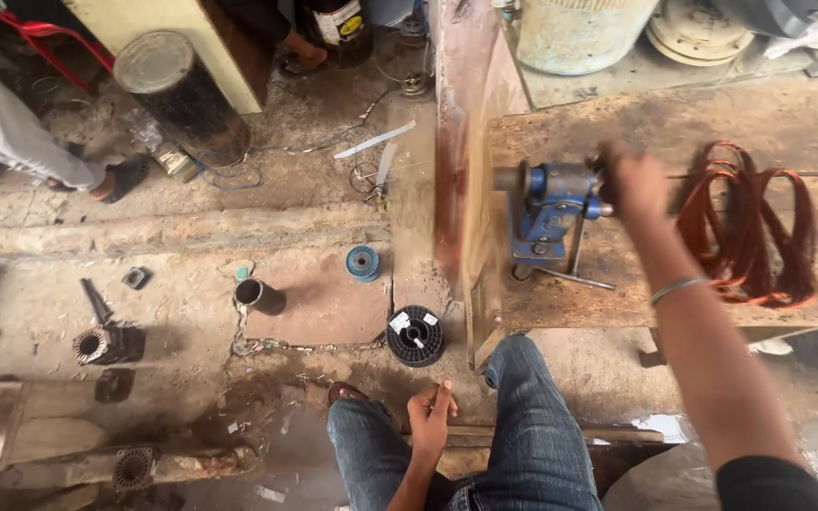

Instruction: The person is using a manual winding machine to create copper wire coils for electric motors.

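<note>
From the head camera, a blue winding machine (546, 213) is seen bolted on a worn wooden bench (617, 293). Its long axis is laid across the bench, left to right, with the shaft end pointed left toward a spinning wooden former (456, 180), which is blurred by motion. At the machine's right end, the right hand (634, 185) is closed around what seems to be the crank; the hand is blurred, so exactly how the fingers are wrapped cannot be told. A thin bangle (676, 287) is worn on that wrist. Just right of the machine, loops of copper wire (750, 227) are draped over the bench. Below the machine, well apart from it, the left hand (431, 416) is rested between the knees in blue jeans, fingers loosely curled, nothing gripped. Down-left of the machine, a black spool (415, 335) and a smaller blue spool (363, 263) are set on the dusty floor.
</note>
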